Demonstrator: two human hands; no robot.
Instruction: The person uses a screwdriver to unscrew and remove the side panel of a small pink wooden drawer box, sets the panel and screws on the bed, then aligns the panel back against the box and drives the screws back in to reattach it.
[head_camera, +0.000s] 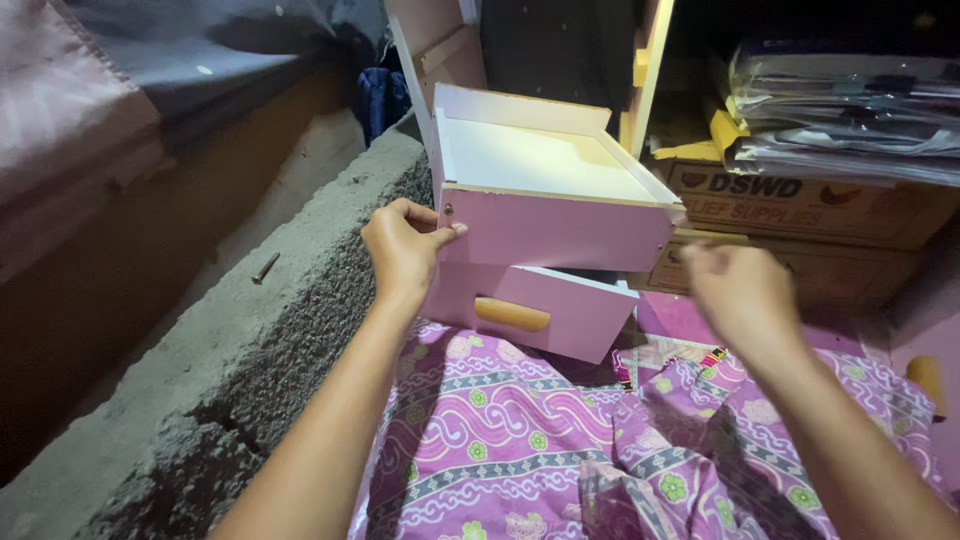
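Presently: upper pink drawer (555, 235), pulled out, white inside, at twelve o'clock. Left hand (402, 248) clamped on its left front corner, thumb on the face. Right hand (738, 292), blurred, near the right corner at two o'clock; grip cannot be told. Lower pink drawer (560, 315) with wooden handle (511, 314) directly beneath. Patterned cloth (520, 440) at six o'clock.

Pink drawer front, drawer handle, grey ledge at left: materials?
Pink drawer front: likely laminated particleboard, smooth matte face, pale raw-looking top edge. Tan oblong handle on the lower drawer: wood or wood-look plastic, unclear. Grey ledge: rough concrete, pitted and cracked.
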